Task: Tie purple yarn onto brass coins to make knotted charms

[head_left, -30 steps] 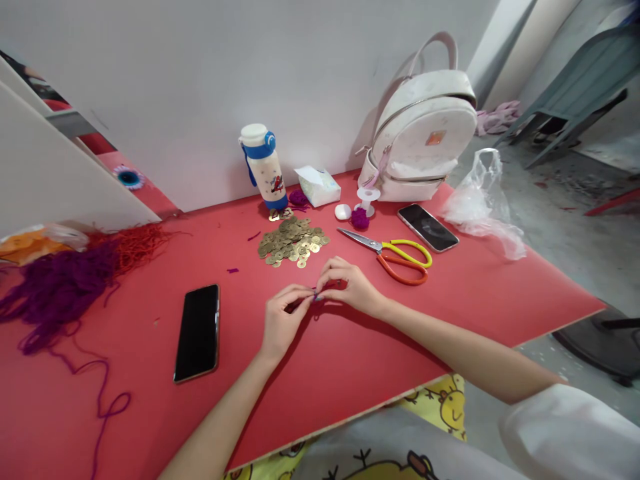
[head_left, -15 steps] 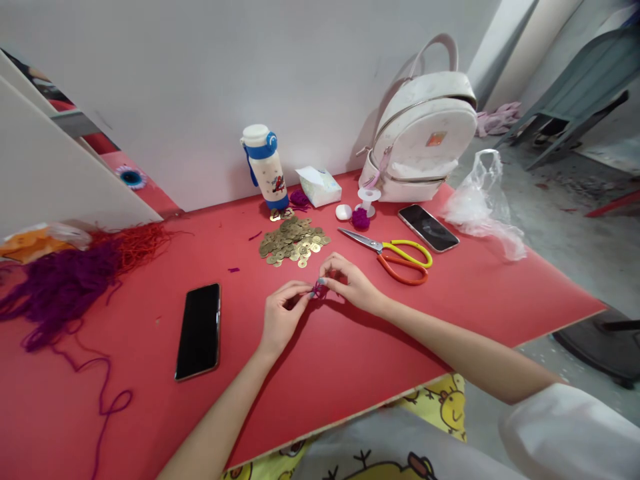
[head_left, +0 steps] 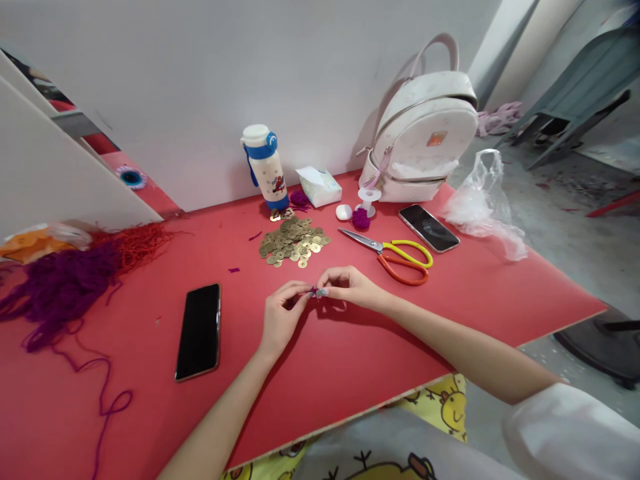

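A short piece of purple yarn [head_left: 314, 291] is pinched between my two hands, low over the red table [head_left: 360, 380]. My left hand [head_left: 285, 313] is closed, its thumb and forefinger gripping the yarn from the left. From the right, my right hand [head_left: 350, 290] pinches the same yarn, fingers curled; the fingertips of both hands nearly meet. Much of the yarn is hidden by the fingers. Just beyond my hands lies a pile of brass-coloured coins with holes [head_left: 293, 240]. Scissors [head_left: 385, 253] with yellow and orange handles rest beyond my right hand.
Phones lie at left [head_left: 199, 331] and right [head_left: 429, 228]. A water bottle [head_left: 265, 167], tissue pack [head_left: 320, 189], spool [head_left: 369, 197], purple yarn ball [head_left: 361, 219] and white backpack [head_left: 425, 133] line the wall. Purple yarn [head_left: 65, 283] heaps at left; a plastic bag [head_left: 485, 200] sits right.
My right hand has dropped slightly, its raised fingers coming down toward the left fingertips. My left hand stays in place, and both hands keep hold of the yarn.
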The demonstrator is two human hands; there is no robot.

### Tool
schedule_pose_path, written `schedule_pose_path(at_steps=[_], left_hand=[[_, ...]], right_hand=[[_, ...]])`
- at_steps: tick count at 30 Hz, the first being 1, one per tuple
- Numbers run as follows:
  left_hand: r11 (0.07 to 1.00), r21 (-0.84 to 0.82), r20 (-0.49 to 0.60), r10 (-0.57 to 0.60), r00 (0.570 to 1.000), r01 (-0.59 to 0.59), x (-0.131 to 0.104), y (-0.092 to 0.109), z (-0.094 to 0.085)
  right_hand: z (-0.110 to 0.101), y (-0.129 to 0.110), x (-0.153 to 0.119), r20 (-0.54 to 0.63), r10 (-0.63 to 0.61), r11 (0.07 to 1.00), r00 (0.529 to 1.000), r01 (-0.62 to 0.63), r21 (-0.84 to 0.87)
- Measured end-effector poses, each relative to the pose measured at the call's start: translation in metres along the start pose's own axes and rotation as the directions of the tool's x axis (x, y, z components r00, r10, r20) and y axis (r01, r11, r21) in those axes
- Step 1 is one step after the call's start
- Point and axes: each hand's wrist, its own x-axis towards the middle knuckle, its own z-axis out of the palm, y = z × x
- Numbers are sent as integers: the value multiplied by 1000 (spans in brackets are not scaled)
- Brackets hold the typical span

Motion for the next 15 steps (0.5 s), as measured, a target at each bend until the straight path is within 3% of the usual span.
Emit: schedule_pose_path(at_steps=[3,5,8,12,15], left_hand=[[1000,3,11,2,1000,-2,0,1,0],[1000,2,14,12,1000,-12,0,1,1],[1000,4,4,8,1000,-8,-1,1,1],[999,-24,-62,-45,997,44,0,-1,1],[996,-52,-127,-81,989,75,1,-1,0]], right_hand=[[-4,-3,1,65,-3,973,998,-12,230],[-6,-6,3,-13,-47,939,999,48,339],[-11,-11,5,-221,-72,922,973,149,358],[-12,-13,4,-387,-226,951,894,288,111],[-6,-9,1,-376,-419,904,827,340,-259]])
